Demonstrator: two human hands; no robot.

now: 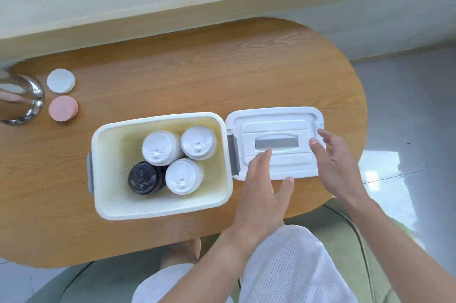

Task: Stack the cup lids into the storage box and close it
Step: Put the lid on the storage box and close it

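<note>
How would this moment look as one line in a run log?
phase: closing | storage box: open, four lid stacks inside | box lid: flat on table | left hand: open, over lid | right hand: open, over lid

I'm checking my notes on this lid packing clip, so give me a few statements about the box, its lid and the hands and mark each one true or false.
1. The storage box is open. True.
2. Four stacks of cup lids stand in the box, all white. False: three white stacks and one black stack.
3. The box lid lies on the table to the right of the box. True.
4. The right hand grips a cup lid. False: it holds nothing, fingers spread at the box lid's right end.
5. The left hand has straight fingers reaching over the box lid. True.
</note>
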